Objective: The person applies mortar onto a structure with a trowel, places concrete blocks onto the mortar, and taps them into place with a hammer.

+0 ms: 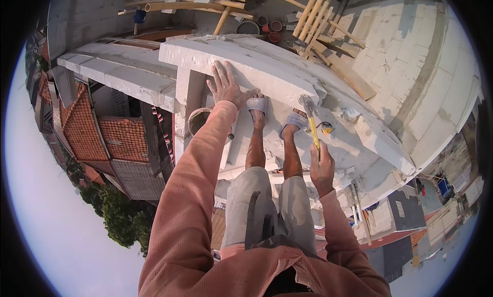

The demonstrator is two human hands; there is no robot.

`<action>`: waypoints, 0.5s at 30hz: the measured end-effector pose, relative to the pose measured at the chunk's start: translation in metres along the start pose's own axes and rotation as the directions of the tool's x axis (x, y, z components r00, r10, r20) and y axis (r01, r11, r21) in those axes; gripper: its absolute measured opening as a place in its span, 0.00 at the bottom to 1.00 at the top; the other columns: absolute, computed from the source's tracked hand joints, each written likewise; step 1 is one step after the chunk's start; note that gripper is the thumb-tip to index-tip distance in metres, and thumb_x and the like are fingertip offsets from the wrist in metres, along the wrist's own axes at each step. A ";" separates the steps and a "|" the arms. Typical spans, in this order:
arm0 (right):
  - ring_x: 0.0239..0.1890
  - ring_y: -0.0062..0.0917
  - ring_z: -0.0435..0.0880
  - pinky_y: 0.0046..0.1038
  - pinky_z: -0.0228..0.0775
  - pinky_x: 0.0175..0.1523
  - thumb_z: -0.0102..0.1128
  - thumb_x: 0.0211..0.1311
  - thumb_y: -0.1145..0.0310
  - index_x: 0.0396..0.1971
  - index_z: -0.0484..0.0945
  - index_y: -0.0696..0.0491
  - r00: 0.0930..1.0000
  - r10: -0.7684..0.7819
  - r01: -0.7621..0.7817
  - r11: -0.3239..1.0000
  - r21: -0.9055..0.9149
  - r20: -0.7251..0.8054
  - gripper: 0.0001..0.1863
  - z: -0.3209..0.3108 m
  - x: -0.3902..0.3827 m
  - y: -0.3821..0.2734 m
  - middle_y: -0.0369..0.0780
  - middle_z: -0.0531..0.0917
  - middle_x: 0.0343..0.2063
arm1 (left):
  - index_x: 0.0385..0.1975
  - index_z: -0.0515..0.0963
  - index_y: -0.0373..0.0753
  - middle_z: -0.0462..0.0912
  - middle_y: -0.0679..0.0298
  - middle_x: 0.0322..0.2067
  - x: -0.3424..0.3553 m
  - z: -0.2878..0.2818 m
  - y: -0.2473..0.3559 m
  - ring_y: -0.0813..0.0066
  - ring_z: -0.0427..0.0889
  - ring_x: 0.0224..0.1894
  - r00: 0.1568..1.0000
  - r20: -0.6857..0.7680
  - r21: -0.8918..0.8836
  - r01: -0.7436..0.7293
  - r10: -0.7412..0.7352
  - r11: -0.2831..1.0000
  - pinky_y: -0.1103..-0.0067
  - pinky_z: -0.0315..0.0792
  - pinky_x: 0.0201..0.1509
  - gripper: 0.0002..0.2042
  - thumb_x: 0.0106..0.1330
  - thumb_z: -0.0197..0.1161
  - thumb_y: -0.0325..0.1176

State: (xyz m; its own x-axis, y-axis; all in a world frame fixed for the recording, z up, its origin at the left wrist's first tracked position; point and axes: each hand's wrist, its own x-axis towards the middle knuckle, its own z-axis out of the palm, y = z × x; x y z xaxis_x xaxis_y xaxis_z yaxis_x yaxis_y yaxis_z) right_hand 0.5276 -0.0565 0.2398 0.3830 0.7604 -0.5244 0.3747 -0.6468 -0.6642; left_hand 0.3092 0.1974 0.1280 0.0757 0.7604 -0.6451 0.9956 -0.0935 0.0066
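My left hand (226, 85) rests on the front face of a long white concrete block (257, 73), fingers spread. In my right hand (322, 168) is a hammer (312, 125) with a yellow handle and a greyish head. Its head is at the right end of the long block, seemingly touching it. A yellow and black tape measure (326, 127) lies just right of the hammer. Below my left wrist stands a bucket (199, 121), partly hidden by my sleeve. My sandalled feet (257, 106) are close under the block.
A drop opens on the left, above tiled roofs (123, 137) and a tree (123, 215). Another white block (382, 143) runs along the right. Beyond the wall are wooden poles (313, 19), a plank (352, 78) and several reddish buckets (275, 37).
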 end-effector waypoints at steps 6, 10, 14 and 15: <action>0.43 0.58 0.82 0.51 0.72 0.47 0.45 0.80 0.51 0.53 0.75 0.60 0.983 0.114 -0.106 0.992 -0.067 0.142 0.25 0.007 0.116 -0.043 0.58 0.84 0.37 | 0.80 0.34 0.40 0.29 0.46 0.80 -0.005 -0.008 -0.019 0.51 0.26 0.82 1.000 -0.008 -0.045 0.029 -0.030 0.999 0.44 0.33 0.80 0.70 0.46 0.74 0.70; 0.43 0.59 0.83 0.54 0.72 0.48 0.44 0.79 0.52 0.48 0.76 0.59 0.962 -0.168 0.210 0.959 -0.189 0.218 0.23 0.048 0.258 -0.055 0.60 0.84 0.37 | 0.80 0.34 0.41 0.29 0.46 0.80 0.000 -0.005 -0.005 0.50 0.26 0.82 1.000 0.007 -0.062 0.005 -0.005 0.998 0.41 0.33 0.79 0.71 0.45 0.75 0.69; 0.41 0.54 0.86 0.53 0.74 0.47 0.48 0.77 0.56 0.43 0.80 0.61 0.909 -0.203 0.289 0.937 -0.199 0.363 0.21 0.114 0.322 -0.108 0.57 0.86 0.37 | 0.80 0.34 0.41 0.29 0.46 0.80 -0.001 -0.005 -0.011 0.50 0.25 0.82 1.000 -0.001 -0.066 0.006 -0.007 0.998 0.41 0.33 0.78 0.71 0.44 0.75 0.70; 0.41 0.53 0.87 0.52 0.75 0.46 0.49 0.76 0.56 0.42 0.81 0.61 0.895 -0.236 0.334 0.917 -0.218 0.379 0.21 0.129 0.332 -0.105 0.56 0.86 0.38 | 0.80 0.34 0.41 0.30 0.46 0.80 -0.003 -0.002 -0.006 0.50 0.25 0.82 1.000 0.013 -0.066 0.006 -0.005 0.998 0.41 0.32 0.78 0.71 0.45 0.75 0.70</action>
State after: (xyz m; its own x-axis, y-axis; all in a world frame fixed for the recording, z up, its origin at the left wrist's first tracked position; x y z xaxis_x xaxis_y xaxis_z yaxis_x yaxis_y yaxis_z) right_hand 0.5065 0.2716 0.0668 -0.0658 0.8548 -0.5148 0.6558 -0.3517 -0.6680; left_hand 0.3029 0.1971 0.1318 0.0699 0.7527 -0.6547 0.9975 -0.0465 0.0530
